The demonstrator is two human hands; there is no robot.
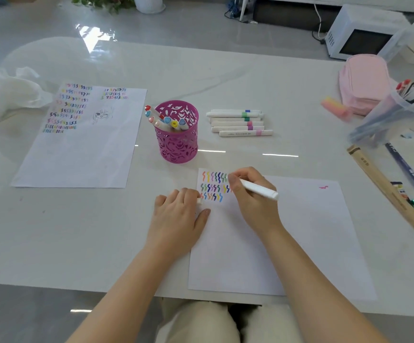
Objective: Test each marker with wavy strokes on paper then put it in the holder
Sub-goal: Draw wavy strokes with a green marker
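My right hand (248, 194) grips a white marker (260, 190), tip down on the white paper (287, 238) beside rows of coloured wavy strokes (214, 185). My left hand (180, 216) rests on the paper's left edge, fingers curled round a small white cap (199, 200). Behind the paper stands the pink perforated holder (177, 142) with several markers (164, 118) in it. To its right, several white markers (238, 122) lie side by side on the table.
A second sheet (82, 144) with many strokes lies at the left, a crumpled white bag (10, 92) beyond it. At the right: a pink pouch (364, 82), a clear box of pens (391, 115), wooden sticks (384, 184). A microwave (364, 33) stands on the floor.
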